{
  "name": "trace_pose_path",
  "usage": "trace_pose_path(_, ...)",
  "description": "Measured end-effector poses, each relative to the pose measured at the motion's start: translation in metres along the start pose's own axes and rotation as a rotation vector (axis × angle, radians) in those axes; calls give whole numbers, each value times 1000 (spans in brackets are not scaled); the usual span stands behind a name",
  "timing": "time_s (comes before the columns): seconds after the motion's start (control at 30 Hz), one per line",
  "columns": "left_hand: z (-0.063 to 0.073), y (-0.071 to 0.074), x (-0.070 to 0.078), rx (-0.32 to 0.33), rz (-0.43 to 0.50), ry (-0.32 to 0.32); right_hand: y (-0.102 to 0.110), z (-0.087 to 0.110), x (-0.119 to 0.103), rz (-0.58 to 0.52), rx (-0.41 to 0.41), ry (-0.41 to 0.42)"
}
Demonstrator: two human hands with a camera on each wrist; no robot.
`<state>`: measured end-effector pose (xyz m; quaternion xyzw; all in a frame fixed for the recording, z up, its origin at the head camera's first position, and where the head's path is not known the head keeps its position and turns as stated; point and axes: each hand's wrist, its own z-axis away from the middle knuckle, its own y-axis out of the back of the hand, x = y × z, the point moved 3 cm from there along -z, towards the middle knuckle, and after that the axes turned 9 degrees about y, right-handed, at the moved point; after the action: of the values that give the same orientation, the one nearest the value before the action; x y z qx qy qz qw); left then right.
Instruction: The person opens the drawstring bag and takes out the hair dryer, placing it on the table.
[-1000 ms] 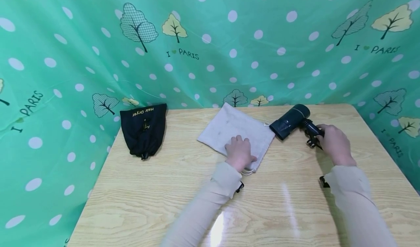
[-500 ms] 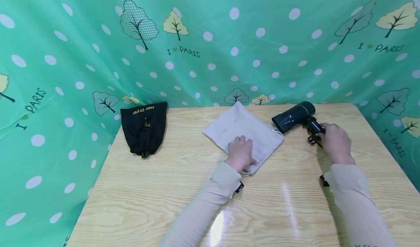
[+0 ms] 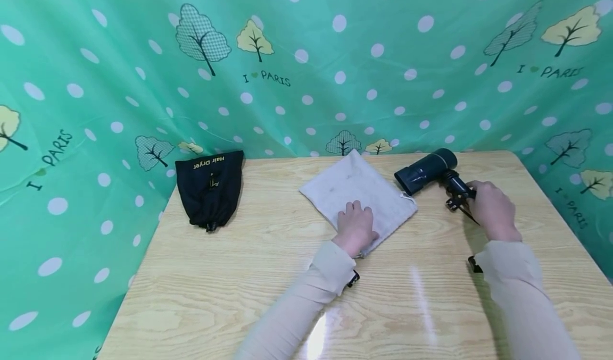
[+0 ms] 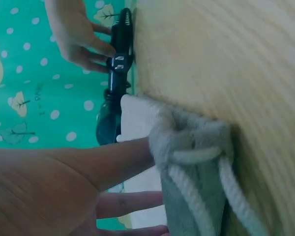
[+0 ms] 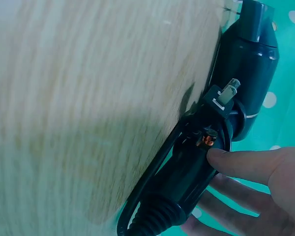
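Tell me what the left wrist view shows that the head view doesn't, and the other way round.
Only the left wrist view shows the drawstring cord at the gathered mouth of the grey pouch. Only the head view shows the black bag at the table's far left. Both show the left hand on the pouch and the right hand holding the hair dryer.

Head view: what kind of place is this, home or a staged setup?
Likely a staged tabletop set, not a lived-in room: a green polka-dot "I love Paris" curtain drapes behind a wooden table, which bears only a hair dryer, a grey drawstring pouch and a black bag.
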<state>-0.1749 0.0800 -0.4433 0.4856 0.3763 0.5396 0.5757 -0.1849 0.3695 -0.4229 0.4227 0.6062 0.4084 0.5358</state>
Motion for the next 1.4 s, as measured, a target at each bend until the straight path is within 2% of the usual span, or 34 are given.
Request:
trace_pose_path(0.2,-2,-5,1,13,-20,-7,-2,0,0,5,36,6)
trace_pose_path(0.43,-5,-8,3,-5,-22,-106,-3,-1,-1,53,49,-18)
trace_pose_path(0.5,-6,-7,3,-1,-15,-115,-3,-1,-1,52,44,-24)
trace_pose_path(0.57,-4,-6,2,14,11,-94,-3,0,0,46,13,-35)
trace_pose_path(0.7,0,-3,-3,83,69,-1,-3,1,1,36,-47,-52)
trace_pose_path(0.77,1,-2,-5,93,71,34,-3,1,2,33,-73,-49)
trace_pose_path(0.83,2,-3,-6,74,46,39,-3,2,3,29,-90,-46)
trace_pose_path(1.0,1,-6,-4,27,-15,3,-4,2,7,35,-98,-51)
trace_pose_path(1.4,-9,-7,-3,-3,-15,-69,-6,-3,4,79,-96,-100)
